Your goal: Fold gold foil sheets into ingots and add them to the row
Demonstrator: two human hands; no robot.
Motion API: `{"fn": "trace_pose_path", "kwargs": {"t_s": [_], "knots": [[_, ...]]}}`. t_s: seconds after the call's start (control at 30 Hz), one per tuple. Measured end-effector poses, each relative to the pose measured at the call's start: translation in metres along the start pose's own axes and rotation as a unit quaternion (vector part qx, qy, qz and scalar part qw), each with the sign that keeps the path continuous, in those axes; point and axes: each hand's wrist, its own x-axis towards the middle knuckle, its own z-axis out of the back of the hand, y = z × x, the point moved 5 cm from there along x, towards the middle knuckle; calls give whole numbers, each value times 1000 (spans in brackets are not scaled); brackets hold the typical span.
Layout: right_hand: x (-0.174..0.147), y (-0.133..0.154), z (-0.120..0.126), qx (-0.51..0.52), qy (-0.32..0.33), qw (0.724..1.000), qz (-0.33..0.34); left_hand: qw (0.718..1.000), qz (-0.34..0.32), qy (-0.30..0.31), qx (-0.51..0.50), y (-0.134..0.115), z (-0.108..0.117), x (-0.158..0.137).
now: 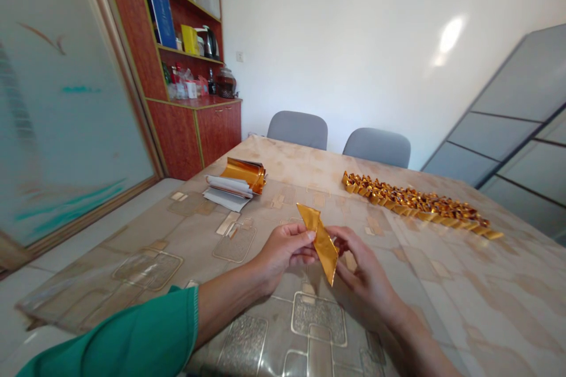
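Note:
A folded piece of gold foil paper (326, 247), slanted with pointed ends, is held up in front of me above the table. My left hand (287, 247) pinches its left edge, thumb on the front face. Behind the right side of the paper, my right hand (365, 262) has curled fingers touching its edge; the fingertips are partly hidden. A curled stack of gold and white foil sheets (241, 182) lies beyond my left hand. Farther off to the right rests a long cluster of folded gold foil pieces (415, 203), lined up in rows.
The table (154, 300) has a clear patterned cover. Two grey chairs (297, 128) stand at its far side against the white wall. A red-brown cabinet (177, 129) with bottles and a kettle is at the back left, beside a frosted glass door (66, 82). Grey panels slant at the right.

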Motion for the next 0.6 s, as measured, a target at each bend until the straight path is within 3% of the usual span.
{"fn": "trace_pose_path", "kwargs": {"t_s": [0.1,0.3,0.47,0.6], "knots": [[1,7,2,-29,-3,998,64,1000,22,9,-7,3,0,-1],[2,13,9,-51,12,993,103,999,48,16,6,7,-1,-2],[2,11,13,-52,26,989,134,999,14,7,37,5,1,-1],[3,8,15,-28,54,992,114,999,-10,5,47,3,0,-1]]}}
